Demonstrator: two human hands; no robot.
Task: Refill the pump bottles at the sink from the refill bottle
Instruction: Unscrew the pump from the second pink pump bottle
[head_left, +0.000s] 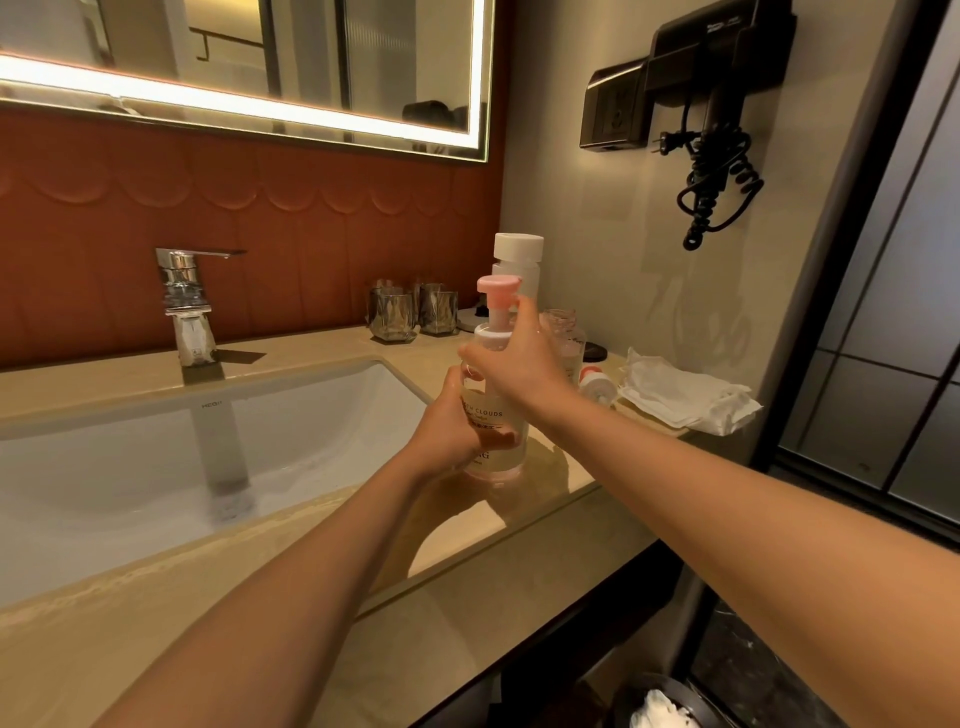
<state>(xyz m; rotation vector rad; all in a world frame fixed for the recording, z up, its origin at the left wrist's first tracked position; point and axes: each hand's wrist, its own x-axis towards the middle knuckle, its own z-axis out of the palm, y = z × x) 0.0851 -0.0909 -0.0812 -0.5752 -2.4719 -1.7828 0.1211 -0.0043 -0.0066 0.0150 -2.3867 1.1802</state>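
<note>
The clear pump bottle (493, 415) stands upright on the beige counter (519, 525), just off the right-hand rim of the sink, with its pink pump head (497, 287) on top and printed lettering facing the camera. The left hand (447, 431) comes in from 7 o'clock and wraps the lower body of the bottle, its grip curled round the clear wall. The right hand (519, 364) reaches in from 4 o'clock, its grip closed round the white collar just under the pump head. Directly behind the bottle, at 12 o'clock, stands the refill bottle (514, 273) with a wide white cap. At 2 o'clock is a second clear bottle (563, 332) with an open neck, and just beside it at 3 o'clock a loose pump head (597, 384) lies on its side. Further out at 3 o'clock lies a crumpled white tissue (680, 395). At 10 o'clock two faceted glasses (393, 314) stand against the terracotta wall. The white sink (156, 467) lies at 9 o'clock, with a chrome faucet (184, 306) behind it. A black hair dryer (717, 67) hangs on the wall at 1 o'clock.
</note>
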